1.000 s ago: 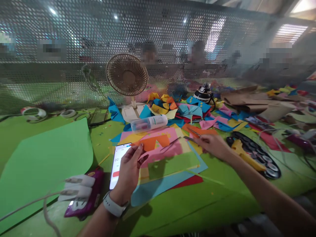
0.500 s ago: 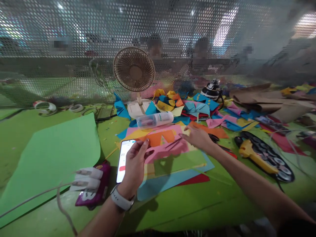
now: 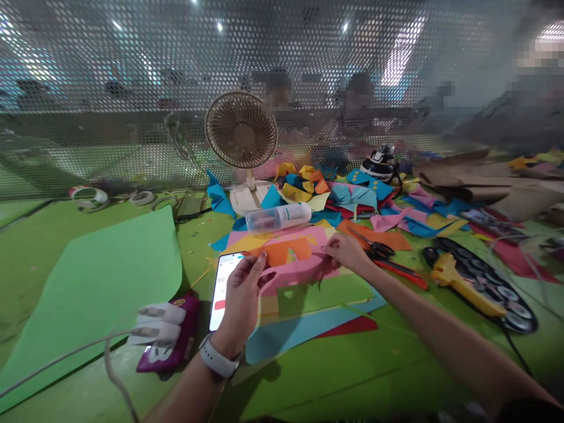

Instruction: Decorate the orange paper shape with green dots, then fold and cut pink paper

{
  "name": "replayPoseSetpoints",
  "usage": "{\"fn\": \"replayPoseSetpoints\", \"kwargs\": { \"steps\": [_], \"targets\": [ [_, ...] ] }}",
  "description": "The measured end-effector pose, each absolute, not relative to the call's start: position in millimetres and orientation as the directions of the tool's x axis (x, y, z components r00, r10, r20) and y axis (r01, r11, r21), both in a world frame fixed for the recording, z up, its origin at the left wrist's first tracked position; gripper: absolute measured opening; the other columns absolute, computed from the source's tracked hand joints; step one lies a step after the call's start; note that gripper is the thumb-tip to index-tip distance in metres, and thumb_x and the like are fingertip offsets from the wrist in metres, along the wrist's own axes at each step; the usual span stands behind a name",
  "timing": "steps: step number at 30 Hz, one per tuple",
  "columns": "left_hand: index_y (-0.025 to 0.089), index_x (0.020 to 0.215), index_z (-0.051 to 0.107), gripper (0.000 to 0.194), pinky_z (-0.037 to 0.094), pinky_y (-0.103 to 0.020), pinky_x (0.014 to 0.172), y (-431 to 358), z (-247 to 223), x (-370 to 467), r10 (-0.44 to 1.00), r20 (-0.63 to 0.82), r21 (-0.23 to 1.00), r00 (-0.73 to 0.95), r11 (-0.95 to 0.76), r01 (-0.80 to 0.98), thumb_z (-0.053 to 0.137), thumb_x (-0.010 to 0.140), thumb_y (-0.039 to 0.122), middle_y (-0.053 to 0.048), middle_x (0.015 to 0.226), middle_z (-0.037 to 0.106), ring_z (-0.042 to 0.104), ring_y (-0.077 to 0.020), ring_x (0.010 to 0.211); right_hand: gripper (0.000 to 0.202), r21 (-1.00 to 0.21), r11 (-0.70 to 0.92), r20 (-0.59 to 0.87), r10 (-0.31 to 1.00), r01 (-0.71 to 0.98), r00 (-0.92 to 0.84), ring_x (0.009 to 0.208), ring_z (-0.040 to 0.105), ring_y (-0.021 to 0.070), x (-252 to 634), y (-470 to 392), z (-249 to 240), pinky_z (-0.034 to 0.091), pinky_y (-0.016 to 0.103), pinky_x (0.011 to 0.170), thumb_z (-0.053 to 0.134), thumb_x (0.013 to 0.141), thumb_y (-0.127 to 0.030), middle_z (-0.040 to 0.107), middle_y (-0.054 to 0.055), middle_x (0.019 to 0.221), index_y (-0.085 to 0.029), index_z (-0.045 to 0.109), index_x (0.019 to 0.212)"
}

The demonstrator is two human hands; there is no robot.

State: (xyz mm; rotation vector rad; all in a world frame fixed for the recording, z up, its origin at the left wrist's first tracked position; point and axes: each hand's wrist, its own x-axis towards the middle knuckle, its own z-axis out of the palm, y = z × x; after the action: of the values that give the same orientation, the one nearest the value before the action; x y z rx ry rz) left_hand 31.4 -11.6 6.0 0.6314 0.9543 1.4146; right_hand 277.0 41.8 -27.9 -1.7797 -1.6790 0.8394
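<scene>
My left hand (image 3: 244, 288) pinches the left end of a pink paper strip (image 3: 293, 272) between thumb and fingers. At the strip's other end, my right hand (image 3: 346, 251) is closed with its fingertips pressed together on the paper. The strip stretches between both hands above a stack of coloured sheets. Just behind it lies an orange paper piece (image 3: 277, 252) with a notch in its edge. A phone with a lit screen (image 3: 217, 311) is partly covered by my left hand. Black-handled scissors (image 3: 379, 249) and a red-orange cutter (image 3: 405, 275) rest right of my right hand.
A clear bottle (image 3: 278, 217) lies before a small fan (image 3: 242, 132). Folded paper scraps (image 3: 304, 185) pile up behind. A yellow glue gun (image 3: 467, 285) sits on a black tray (image 3: 515, 302). Leftward are a large green sheet (image 3: 114, 276) and a purple power strip (image 3: 183, 341) with cables.
My right hand has come down slightly and its fingers, stretched out before, have closed on the strip's right end. My left hand keeps its hold. The scissors show more fully now.
</scene>
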Motion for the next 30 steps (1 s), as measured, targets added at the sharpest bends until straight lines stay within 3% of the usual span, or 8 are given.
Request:
{"fn": "replayPoseSetpoints", "kwargs": {
  "steps": [3,7,10,13,16,20,27,30],
  "targets": [
    [0.019,0.078,0.065,0.024,0.054,-0.026,0.071,-11,5,31,0.981,-0.170,0.843,-0.094,0.095,-0.530,0.081,0.063,0.028,0.005,0.079,0.066,0.063,-0.0095,0.070,0.009,-0.801,-0.091,-0.075,0.996,0.591,0.052,0.038,0.061,0.0162,278,43,-32,0.044,0.021,0.040,0.058,0.076,-0.022,0.060,-0.004,0.042,-0.019,0.051,0.081],
    [0.018,0.078,0.065,0.022,0.055,-0.027,0.072,-10,3,30,0.980,-0.180,0.831,-0.083,0.106,-0.546,0.081,0.064,0.026,0.005,0.077,0.065,0.063,-0.0092,0.069,0.035,-0.858,-0.073,-0.036,0.996,0.508,0.083,0.040,0.061,0.0160,278,44,-30,0.044,0.021,0.039,0.058,0.071,-0.019,0.060,-0.006,0.050,-0.016,0.049,0.105],
    [0.018,0.077,0.065,0.020,0.055,-0.025,0.071,-11,4,30,0.980,-0.183,0.825,-0.081,0.109,-0.554,0.080,0.065,0.024,0.004,0.077,0.065,0.062,-0.0087,0.069,0.052,-0.895,0.003,0.051,0.994,0.445,0.095,0.046,0.062,0.0149,282,43,-18,0.046,0.022,0.042,0.057,0.075,-0.026,0.058,-0.007,0.056,-0.016,0.041,0.123],
    [0.018,0.076,0.065,0.019,0.055,-0.023,0.068,-12,7,30,0.978,-0.194,0.821,-0.081,0.117,-0.559,0.080,0.066,0.023,0.003,0.077,0.065,0.062,-0.0092,0.072,0.057,-0.918,0.096,0.150,0.982,0.386,0.112,0.053,0.063,0.0154,288,41,-2,0.048,0.024,0.046,0.055,0.079,-0.038,0.056,-0.006,0.064,-0.017,0.036,0.129],
    [0.018,0.076,0.065,0.018,0.055,-0.022,0.067,-13,9,30,0.978,-0.194,0.818,-0.071,0.121,-0.563,0.080,0.066,0.022,0.003,0.078,0.066,0.063,-0.0098,0.073,0.049,-0.881,0.276,0.343,0.932,0.384,0.116,0.061,0.063,0.0161,290,34,7,0.051,0.027,0.054,0.057,0.080,-0.041,0.057,-0.003,0.070,-0.018,0.044,0.123],
    [0.018,0.076,0.066,0.019,0.055,-0.023,0.067,-12,9,29,0.981,-0.178,0.818,-0.071,0.107,-0.565,0.080,0.066,0.024,0.002,0.079,0.066,0.062,-0.0098,0.073,0.032,-0.696,0.444,0.520,0.854,0.564,-0.030,0.059,0.057,0.0127,283,18,9,0.047,0.025,0.057,0.056,0.083,-0.033,0.059,-0.001,0.072,-0.020,0.052,0.112],
    [0.017,0.076,0.065,0.020,0.055,-0.023,0.066,-12,7,29,0.981,-0.181,0.827,-0.074,0.111,-0.551,0.080,0.066,0.025,0.002,0.079,0.066,0.062,-0.0094,0.070,0.010,-0.547,0.470,0.450,0.863,0.693,-0.230,0.051,0.053,0.0132,274,8,13,0.041,0.025,0.053,0.052,0.078,-0.026,0.060,0.001,0.062,-0.019,0.058,0.082],
    [0.017,0.075,0.065,0.019,0.056,-0.024,0.067,-12,7,30,0.979,-0.187,0.820,-0.077,0.112,-0.561,0.080,0.066,0.023,0.002,0.079,0.066,0.062,-0.0094,0.070,0.017,-0.562,0.433,0.377,0.893,0.705,-0.248,0.049,0.053,0.0136,270,10,13,0.039,0.026,0.051,0.053,0.077,-0.026,0.058,0.002,0.056,-0.019,0.054,0.061]
  ]
}}
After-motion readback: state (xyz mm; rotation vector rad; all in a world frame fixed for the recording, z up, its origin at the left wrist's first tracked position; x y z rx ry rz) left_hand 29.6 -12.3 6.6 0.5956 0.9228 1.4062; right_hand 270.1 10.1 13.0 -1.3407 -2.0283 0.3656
